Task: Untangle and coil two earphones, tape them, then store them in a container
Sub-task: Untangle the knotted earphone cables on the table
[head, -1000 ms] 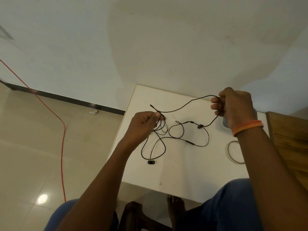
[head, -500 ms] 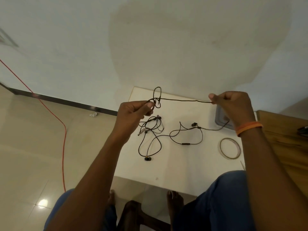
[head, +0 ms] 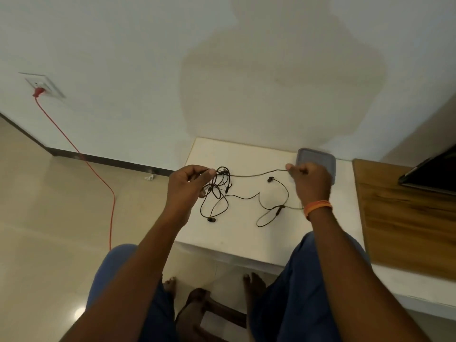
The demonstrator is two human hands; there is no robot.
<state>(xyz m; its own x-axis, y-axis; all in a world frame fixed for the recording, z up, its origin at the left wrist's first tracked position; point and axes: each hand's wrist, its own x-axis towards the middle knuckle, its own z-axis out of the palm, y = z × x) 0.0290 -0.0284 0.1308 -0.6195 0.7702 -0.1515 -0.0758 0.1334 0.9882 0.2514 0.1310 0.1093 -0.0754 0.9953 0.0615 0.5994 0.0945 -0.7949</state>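
Two black earphones [head: 223,191] lie tangled on the small white table [head: 237,238]. My left hand [head: 187,186] pinches the knotted bundle of cords at the table's left side. My right hand [head: 311,181] pinches a cord end, and a strand [head: 256,174] runs stretched between both hands. One earbud [head: 270,179] and an inline remote [head: 280,209] lie loose on the table, another earbud [head: 211,219] near the front left. A grey container lid [head: 318,157] sits behind my right hand. The tape is hidden by my right arm.
A wooden board [head: 407,218] lies on the right with a dark flat device [head: 431,176] on it. A red cable [head: 98,174] runs from a wall socket [head: 45,86] across the tiled floor. My knees and feet are below the table.
Both hands have come down closer to the table, and the stretched cord between them now sags slightly. The view has tilted up and the tape ring is now hidden behind my right forearm.
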